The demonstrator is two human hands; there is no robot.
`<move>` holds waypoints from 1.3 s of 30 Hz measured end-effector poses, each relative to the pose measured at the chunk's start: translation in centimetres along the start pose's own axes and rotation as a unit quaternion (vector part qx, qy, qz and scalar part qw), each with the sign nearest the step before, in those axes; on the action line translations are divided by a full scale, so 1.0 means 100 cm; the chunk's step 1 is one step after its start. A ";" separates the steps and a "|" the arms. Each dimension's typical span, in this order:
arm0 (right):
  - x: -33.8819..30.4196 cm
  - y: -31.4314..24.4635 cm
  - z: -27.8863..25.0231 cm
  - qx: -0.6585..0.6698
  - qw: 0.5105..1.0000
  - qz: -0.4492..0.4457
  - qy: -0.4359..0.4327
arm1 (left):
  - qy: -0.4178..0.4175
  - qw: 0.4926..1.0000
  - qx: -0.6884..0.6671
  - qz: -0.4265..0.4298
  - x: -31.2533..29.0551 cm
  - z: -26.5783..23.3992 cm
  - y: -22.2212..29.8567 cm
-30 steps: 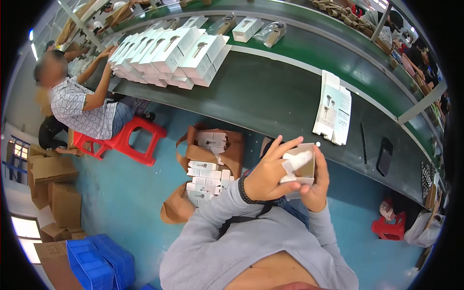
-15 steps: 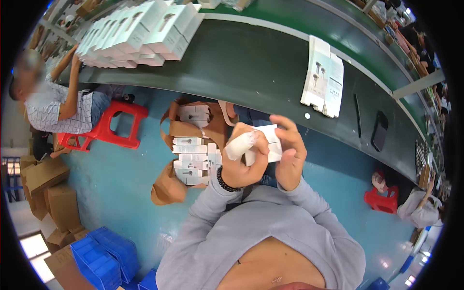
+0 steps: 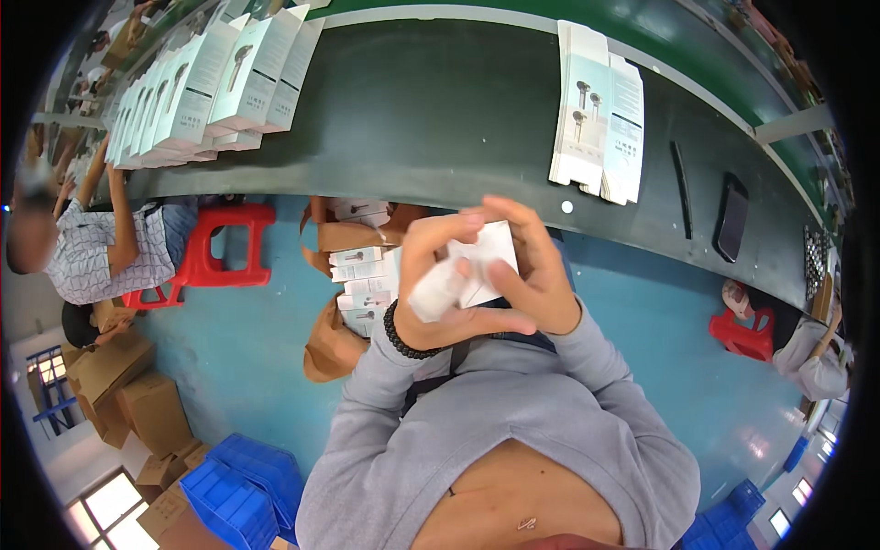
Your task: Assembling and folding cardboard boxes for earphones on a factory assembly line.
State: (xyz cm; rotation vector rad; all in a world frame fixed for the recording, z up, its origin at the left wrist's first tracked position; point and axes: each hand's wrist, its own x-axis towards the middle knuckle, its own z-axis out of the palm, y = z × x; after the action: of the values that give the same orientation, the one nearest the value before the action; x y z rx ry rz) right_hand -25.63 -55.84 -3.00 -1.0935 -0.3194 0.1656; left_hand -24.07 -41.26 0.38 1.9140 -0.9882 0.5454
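Note:
A small white carton [image 3: 496, 247] is held up between my two hands, just in front of the bench edge, one pale face toward me. My left hand [image 3: 436, 275] curls around its left side, thumb stretched beneath it. White wrapping covers one of that hand's fingers, and a black beaded bracelet circles the wrist. From the right, my right hand [image 3: 543, 280] grips the carton with its thumb across the near side and fingers behind. The fingers hide much of the carton.
Flattened printed cartons [image 3: 596, 119] lie on the dark bench [image 3: 422, 110], near a black pen [image 3: 682, 188] and a phone [image 3: 731, 218]. Upright cartons [image 3: 243, 78] stand at far left. Below, a brown carton [image 3: 332, 353] holds small boxes [image 3: 362, 298]. A co-worker [image 3: 101, 243] sits left; blue crates [image 3: 234, 495] stand lower left.
My view has shifted, so the bench's cartons sit farther left. My left thumb now stretches out under the small carton, and my right thumb has come across its near side.

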 end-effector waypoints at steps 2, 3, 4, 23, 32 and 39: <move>0.006 -0.004 -0.004 -0.089 0.994 -0.042 -0.043 | 0.057 0.995 -0.074 -0.029 0.000 0.002 -0.003; 0.008 -0.006 -0.007 -0.181 0.976 -0.084 -0.083 | 0.115 0.980 -0.151 -0.056 0.002 0.003 -0.004; 0.009 -0.001 -0.010 -0.239 0.963 -0.086 -0.086 | 0.195 0.950 -0.232 -0.070 0.008 0.010 -0.001; 0.017 -0.033 -0.138 -0.739 0.671 -0.059 0.001 | 0.258 0.942 -0.014 -0.217 0.202 -0.026 -0.284; 0.009 -0.057 -0.137 -0.680 0.700 -0.216 0.042 | 0.186 0.887 0.328 -0.266 0.185 0.020 -0.397; -0.008 -0.104 -0.106 -0.371 0.853 -0.299 0.214 | -0.060 0.997 0.037 0.036 0.149 0.008 -0.113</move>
State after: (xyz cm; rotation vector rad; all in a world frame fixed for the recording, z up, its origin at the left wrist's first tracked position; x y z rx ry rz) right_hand -23.06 -69.71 1.68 -1.6925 -0.3113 -0.8188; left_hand -6.14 -44.95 4.55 2.0016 -1.1319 0.5204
